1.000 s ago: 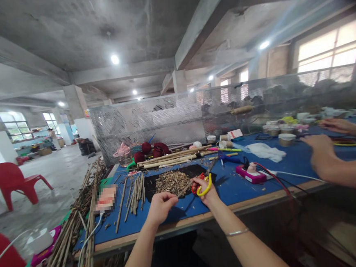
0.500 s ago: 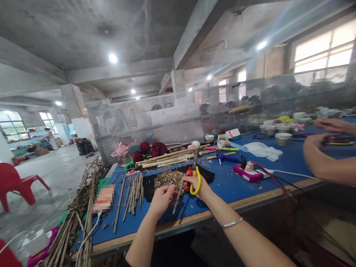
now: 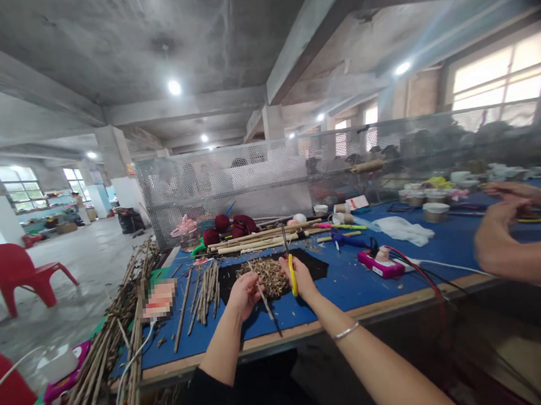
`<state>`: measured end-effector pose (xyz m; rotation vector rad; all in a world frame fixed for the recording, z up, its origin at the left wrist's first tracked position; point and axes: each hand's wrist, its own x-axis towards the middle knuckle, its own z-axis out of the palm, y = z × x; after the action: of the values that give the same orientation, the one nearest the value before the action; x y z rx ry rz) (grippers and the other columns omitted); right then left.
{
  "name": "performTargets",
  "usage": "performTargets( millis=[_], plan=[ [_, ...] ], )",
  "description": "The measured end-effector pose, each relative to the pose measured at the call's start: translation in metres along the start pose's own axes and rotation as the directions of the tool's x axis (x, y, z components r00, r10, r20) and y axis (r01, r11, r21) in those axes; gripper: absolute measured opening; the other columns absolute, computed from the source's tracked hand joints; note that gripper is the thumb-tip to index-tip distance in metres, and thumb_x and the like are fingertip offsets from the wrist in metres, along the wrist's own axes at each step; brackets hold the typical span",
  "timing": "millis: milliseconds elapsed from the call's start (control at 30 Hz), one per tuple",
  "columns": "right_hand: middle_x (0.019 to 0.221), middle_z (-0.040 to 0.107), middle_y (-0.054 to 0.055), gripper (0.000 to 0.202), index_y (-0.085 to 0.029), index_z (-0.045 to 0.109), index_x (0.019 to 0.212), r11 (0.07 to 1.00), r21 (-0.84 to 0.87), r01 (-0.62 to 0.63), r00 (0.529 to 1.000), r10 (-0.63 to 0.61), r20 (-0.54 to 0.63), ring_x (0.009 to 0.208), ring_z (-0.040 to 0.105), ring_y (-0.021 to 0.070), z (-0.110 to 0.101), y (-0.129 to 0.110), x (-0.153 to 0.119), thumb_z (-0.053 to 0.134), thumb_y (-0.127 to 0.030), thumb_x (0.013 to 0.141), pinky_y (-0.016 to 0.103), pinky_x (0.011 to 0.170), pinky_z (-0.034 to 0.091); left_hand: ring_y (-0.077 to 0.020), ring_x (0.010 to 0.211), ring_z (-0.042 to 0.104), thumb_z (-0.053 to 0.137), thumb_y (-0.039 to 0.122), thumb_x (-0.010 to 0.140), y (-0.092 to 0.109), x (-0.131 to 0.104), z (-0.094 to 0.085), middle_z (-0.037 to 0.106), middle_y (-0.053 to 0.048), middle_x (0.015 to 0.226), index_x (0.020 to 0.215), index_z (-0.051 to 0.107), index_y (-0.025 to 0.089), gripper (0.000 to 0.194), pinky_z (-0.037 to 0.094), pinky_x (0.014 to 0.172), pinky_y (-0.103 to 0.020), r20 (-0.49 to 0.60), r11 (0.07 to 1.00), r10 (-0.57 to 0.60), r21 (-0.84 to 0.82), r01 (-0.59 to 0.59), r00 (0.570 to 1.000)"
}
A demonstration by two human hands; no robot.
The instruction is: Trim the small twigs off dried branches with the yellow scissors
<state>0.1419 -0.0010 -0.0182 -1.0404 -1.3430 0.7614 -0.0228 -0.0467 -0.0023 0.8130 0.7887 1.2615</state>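
Note:
My left hand (image 3: 244, 297) is closed around a thin brown stick (image 3: 266, 304), which slants down toward the table's front edge. In my right hand (image 3: 303, 278) is a pair of yellow-handled scissors (image 3: 292, 274), its blades pointing up and away from me. The blades stand apart from the stick. Between and beyond the hands lies a heap of short cut stick pieces (image 3: 271, 276) on a black cloth (image 3: 320, 267). To the left of the cloth, several cut sticks (image 3: 207, 292) lie side by side on the blue table (image 3: 344, 303).
Long branches (image 3: 100, 359) are piled along the left edge, beside a charging phone (image 3: 159, 298). Behind the heap are pale rods (image 3: 264, 239) and dark red yarn balls (image 3: 242, 225). A purple power strip (image 3: 379, 265) with cables sits right. A co-worker's arms (image 3: 521, 239) reach in farther right.
My hands have moved apart. The scissors have turned more upright and away from the stick, and the left hand has shifted slightly left with the stick.

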Motion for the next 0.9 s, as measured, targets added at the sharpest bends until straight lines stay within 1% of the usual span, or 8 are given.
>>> performTargets(
  millis=[100, 233, 400, 533, 700, 767, 833, 900],
  plan=[
    [0.053, 0.052, -0.002, 0.049, -0.018, 0.051, 0.071, 0.998, -0.055, 0.041, 0.999, -0.043, -0.031, 0.046, 0.044, 0.011, -0.003, 0.011, -0.002, 0.048, -0.067, 0.065, 0.023, 0.044, 0.035, -0.0073, 0.049, 0.057, 0.067, 0.022, 0.062, -0.002, -0.003, -0.001, 0.057, 0.001, 0.064, 0.08, 0.052, 0.015, 0.024, 0.04, 0.039, -0.013, -0.016, 1.0, 0.02, 0.014, -0.02, 1.0],
    [0.057, 0.053, 0.0, 0.047, -0.017, 0.052, 0.067, 0.988, -0.136, 0.077, 0.996, -0.082, -0.03, 0.052, 0.046, 0.0121, -0.004, 0.014, -0.004, 0.049, -0.064, 0.066, 0.023, 0.049, 0.036, -0.0081, 0.048, 0.058, 0.067, 0.021, 0.061, -0.002, -0.006, -0.002, 0.057, 0.002, 0.065, 0.093, 0.051, 0.018, 0.037, 0.037, 0.036, -0.013, -0.021, 0.998, 0.061, 0.033, -0.061, 0.998],
    [0.061, 0.054, 0.0, 0.042, -0.017, 0.051, 0.07, 0.967, -0.234, 0.103, 0.991, -0.119, -0.058, 0.056, 0.046, 0.0126, -0.004, 0.009, -0.006, 0.057, -0.058, 0.062, 0.023, 0.053, 0.036, -0.0097, 0.048, 0.058, 0.069, 0.028, 0.059, -0.003, -0.005, -0.004, 0.055, 0.003, 0.064, 0.09, 0.049, 0.019, 0.037, 0.028, 0.031, -0.012, 0.039, 0.996, 0.05, 0.071, -0.052, 0.998],
    [0.057, 0.05, -0.002, 0.038, -0.018, 0.048, 0.064, 0.951, -0.277, 0.137, 0.99, -0.141, 0.006, 0.053, 0.042, 0.011, -0.001, 0.005, -0.012, 0.058, -0.054, 0.062, 0.021, 0.051, 0.034, -0.0084, 0.045, 0.056, 0.068, 0.036, 0.062, -0.005, -0.003, -0.004, 0.054, 0.004, 0.062, 0.088, 0.048, 0.02, 0.037, 0.026, 0.031, -0.012, 0.024, 0.995, 0.056, 0.077, -0.058, 0.998],
    [0.058, 0.05, -0.004, 0.034, -0.019, 0.048, 0.066, 0.935, -0.313, 0.167, 0.985, -0.145, 0.092, 0.053, 0.042, 0.01, 0.001, 0.001, -0.015, 0.059, -0.05, 0.062, 0.021, 0.051, 0.033, -0.0091, 0.045, 0.057, 0.068, 0.032, 0.062, -0.006, -0.005, -0.004, 0.055, 0.002, 0.061, 0.084, 0.049, 0.018, 0.032, 0.026, 0.03, -0.011, 0.048, 0.992, 0.032, 0.12, -0.038, 0.998],
    [0.058, 0.05, -0.004, 0.033, -0.019, 0.048, 0.066, 0.933, -0.32, 0.166, 0.985, -0.144, 0.092, 0.053, 0.041, 0.0101, 0.002, 0.001, -0.015, 0.058, -0.05, 0.063, 0.021, 0.052, 0.033, -0.01, 0.048, 0.058, 0.068, 0.027, 0.062, -0.005, -0.006, -0.002, 0.056, 0.001, 0.061, 0.08, 0.05, 0.017, 0.028, 0.029, 0.031, -0.011, 0.044, 0.995, 0.021, 0.098, -0.026, 0.999],
    [0.058, 0.05, -0.004, 0.033, -0.019, 0.047, 0.066, 0.935, -0.313, 0.165, 0.986, -0.147, 0.082, 0.054, 0.042, 0.0104, 0.003, 0.0, -0.015, 0.058, -0.05, 0.064, 0.021, 0.052, 0.034, -0.0099, 0.053, 0.059, 0.066, 0.023, 0.063, -0.002, -0.006, 0.002, 0.057, 0.001, 0.062, 0.077, 0.05, 0.016, 0.022, 0.034, 0.034, -0.011, 0.01, 1.0, 0.021, 0.022, -0.021, 1.0],
    [0.058, 0.05, -0.003, 0.034, -0.019, 0.047, 0.066, 0.938, -0.305, 0.165, 0.986, -0.152, 0.067, 0.054, 0.042, 0.011, 0.003, 0.0, -0.014, 0.057, -0.051, 0.064, 0.021, 0.053, 0.034, -0.0078, 0.054, 0.059, 0.063, 0.02, 0.065, 0.0, -0.004, 0.007, 0.057, 0.001, 0.062, 0.073, 0.051, 0.015, 0.016, 0.038, 0.038, -0.011, -0.029, 0.997, 0.034, -0.069, -0.036, 0.999]
  ],
)
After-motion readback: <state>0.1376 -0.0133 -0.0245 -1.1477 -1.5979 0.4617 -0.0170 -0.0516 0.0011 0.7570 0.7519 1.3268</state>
